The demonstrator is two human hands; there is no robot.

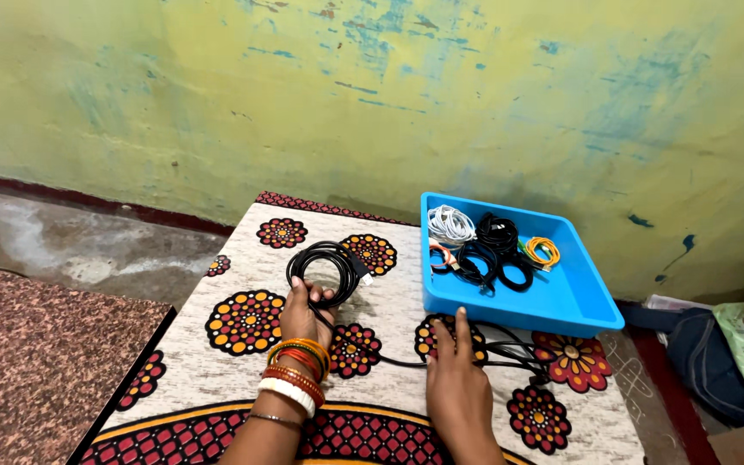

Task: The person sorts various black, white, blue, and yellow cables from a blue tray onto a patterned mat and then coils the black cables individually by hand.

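Note:
My left hand (303, 314), with several bangles on the wrist, grips a coiled black cable (325, 269) and holds it upright over a table covered with a flowered cloth (243, 258). My right hand (454, 375) rests flat on the cloth, its fingers pressing on a loose stretch of black cable (510, 351) that runs toward the right. Just beyond the right hand stands a blue plastic tray (561, 297).
The tray holds several coiled cables: white (449, 224), black (497, 232), orange and yellow (544, 251). A yellow-green wall rises behind the table. Bags (734, 344) lie on the floor at the right, a patterned mat (36, 362) at the left.

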